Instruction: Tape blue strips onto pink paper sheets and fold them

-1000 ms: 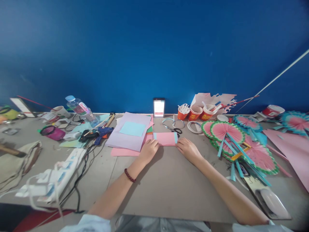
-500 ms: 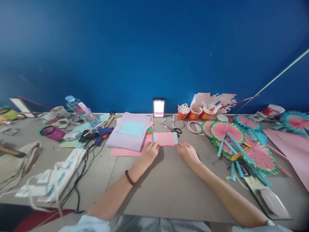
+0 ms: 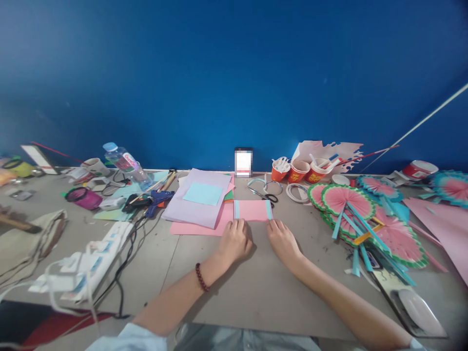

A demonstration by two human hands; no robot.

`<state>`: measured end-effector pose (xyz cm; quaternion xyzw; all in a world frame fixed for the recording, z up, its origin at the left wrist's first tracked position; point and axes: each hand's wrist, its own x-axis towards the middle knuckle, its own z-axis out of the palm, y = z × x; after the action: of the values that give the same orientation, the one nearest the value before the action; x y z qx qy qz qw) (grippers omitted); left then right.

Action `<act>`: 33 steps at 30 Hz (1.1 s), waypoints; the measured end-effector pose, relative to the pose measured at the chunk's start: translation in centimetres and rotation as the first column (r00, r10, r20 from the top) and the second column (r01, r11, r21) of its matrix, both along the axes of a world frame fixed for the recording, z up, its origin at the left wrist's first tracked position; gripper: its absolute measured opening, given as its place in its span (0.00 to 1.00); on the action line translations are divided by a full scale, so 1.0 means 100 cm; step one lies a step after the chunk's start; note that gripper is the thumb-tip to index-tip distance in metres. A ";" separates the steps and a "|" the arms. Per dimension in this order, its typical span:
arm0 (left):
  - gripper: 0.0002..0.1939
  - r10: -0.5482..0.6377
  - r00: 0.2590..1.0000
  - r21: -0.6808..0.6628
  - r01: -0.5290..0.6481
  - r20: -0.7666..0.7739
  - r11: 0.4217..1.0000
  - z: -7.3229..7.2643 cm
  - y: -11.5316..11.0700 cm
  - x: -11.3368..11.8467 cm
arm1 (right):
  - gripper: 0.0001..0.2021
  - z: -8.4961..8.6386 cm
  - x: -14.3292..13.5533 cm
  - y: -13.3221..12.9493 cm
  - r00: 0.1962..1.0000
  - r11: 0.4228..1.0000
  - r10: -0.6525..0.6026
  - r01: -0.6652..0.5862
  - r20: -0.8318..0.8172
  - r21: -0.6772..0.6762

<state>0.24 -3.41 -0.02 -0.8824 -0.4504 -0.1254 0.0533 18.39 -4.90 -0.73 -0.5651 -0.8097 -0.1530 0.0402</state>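
Observation:
A small pink paper (image 3: pixel 253 210) with light blue strips along its left and right sides lies flat on the grey table. My left hand (image 3: pixel 237 239), wearing a dark red bead bracelet, rests at its near left corner with fingers bent and pressed together. At the near right corner, the closed fingers of my right hand (image 3: pixel 284 241) sit on the paper's edge. The thumbs are mostly hidden beneath the hands. Just behind the paper lie black-handled scissors (image 3: pixel 271 198).
To the left are stacked lilac sheets (image 3: pixel 175 207), a glue gun (image 3: pixel 158 200), a water bottle (image 3: pixel 127 163) and a power strip (image 3: pixel 109 243). Orange paper cups (image 3: pixel 299 171) stand behind. Watermelon-like paper fans (image 3: pixel 347 201) and a white mouse (image 3: pixel 417 309) lie at right.
My left hand has shifted right and nearer to me along the paper's near edge. My right hand stays at the right corner. The whole view has moved slightly.

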 end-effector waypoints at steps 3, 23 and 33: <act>0.25 0.011 1.000 0.035 -0.012 0.028 0.999 0.000 0.000 0.002 | 0.19 0.002 -0.003 0.000 1.000 1.000 -0.008 0.008 -0.002 -0.002; 0.22 -0.086 0.987 -0.047 0.093 0.139 0.995 -0.003 0.005 0.002 | 0.21 0.007 -0.010 -0.003 0.999 0.999 0.037 -0.037 0.008 -0.013; 0.19 -0.078 0.992 -0.055 0.084 0.099 0.995 0.002 0.009 0.000 | 0.20 0.014 -0.007 -0.002 0.998 0.997 0.057 -0.058 -0.014 -0.054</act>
<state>0.23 -2.46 0.14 -0.8941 -0.4196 -0.1565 0.0001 17.70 -5.11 0.63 -0.5432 -0.8293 -0.1260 0.0343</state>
